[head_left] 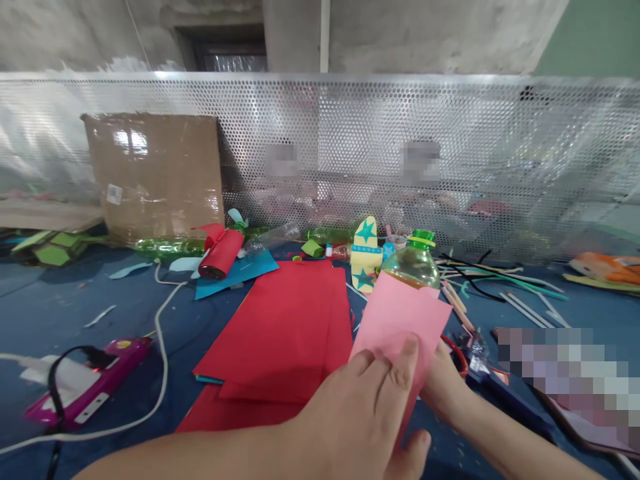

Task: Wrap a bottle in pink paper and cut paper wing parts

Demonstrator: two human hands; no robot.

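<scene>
My left hand (365, 420) presses its fingers on a pink paper sheet (400, 320) that wraps a clear plastic bottle (413, 267) with a green cap. The thumb sits under the sheet's lower edge. My right hand (443, 387) is behind the sheet, gripping the bottle from the right side; its fingers are mostly hidden by the paper. The bottle tilts away from me above a blue table (60, 300).
Red paper sheets (285, 327) lie left of my hands. A pink glue gun (90, 387) with a white cable sits at the near left. A red paper rocket (220, 253), green bottles, a cardboard box (155, 173), sticks and a perforated metal screen (350, 133) stand farther back.
</scene>
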